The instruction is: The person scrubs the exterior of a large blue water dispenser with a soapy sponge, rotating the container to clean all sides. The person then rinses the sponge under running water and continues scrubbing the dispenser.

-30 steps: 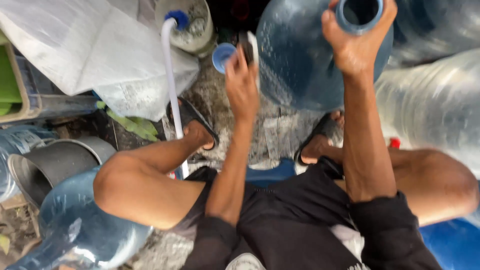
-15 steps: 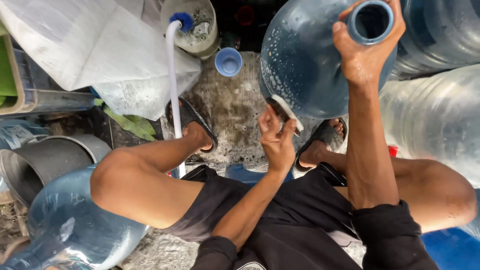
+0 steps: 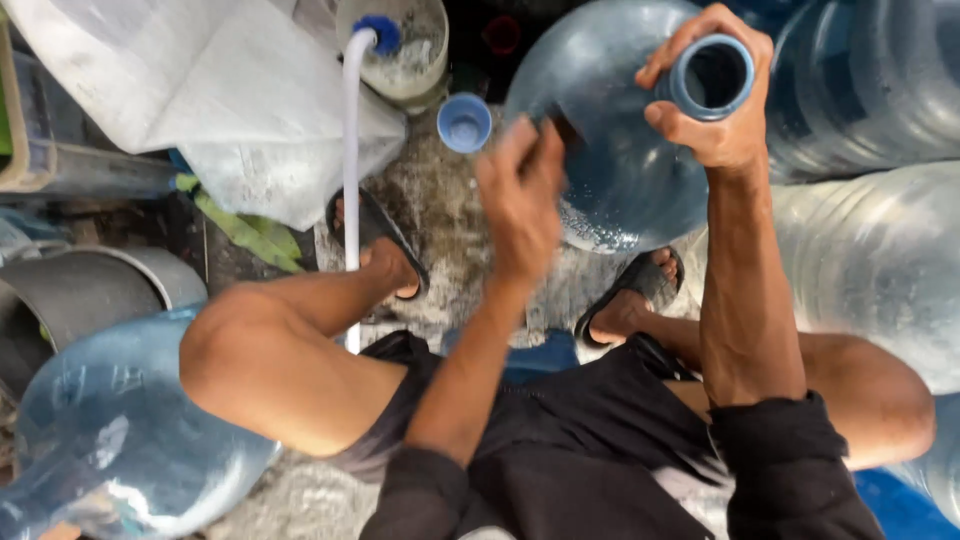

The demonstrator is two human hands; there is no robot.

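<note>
Jug: large blue-tinted water jug [image 3: 610, 160], tipped so its open neck [image 3: 712, 78] faces up toward the camera; sits at 1 o'clock from frame centre, above the right foot. Droplets show inside its lower wall.
Right hand: right hand [image 3: 715, 110] wrapped tight around the jug's neck, fingers curled over the rim, thumb on the near side. Firm full grip.
Left hand: left hand [image 3: 520, 195] raised at 12 o'clock from centre, fingers spread loosely, blurred by motion; it overlaps the jug's left wall in view, holding nothing. Cannot tell if it touches the wall.
Cap: small blue cap [image 3: 464, 122] on the wet ground, at 10 o'clock from the left hand, just beside the jug's left edge.
Hose: white hose [image 3: 351, 170] running straight down the frame from a blue fitting [image 3: 379, 33] at a round whitish tub [image 3: 405, 50], at 11 o'clock; passes beside the left foot.
Feet: both in dark sandals on wet concrete ground [image 3: 440, 220]; left sandal [image 3: 378, 240] at 9 o'clock of the left hand, right sandal [image 3: 640, 290] under the jug.
Surroundings: second jug [image 3: 120, 430] lying at 8 o'clock by the left knee; more clear jugs [image 3: 880, 250] stacked at 3 o'clock; white plastic sheet [image 3: 200, 100] at 10 o'clock; grey metal basin [image 3: 90, 290] at 9 o'clock.
</note>
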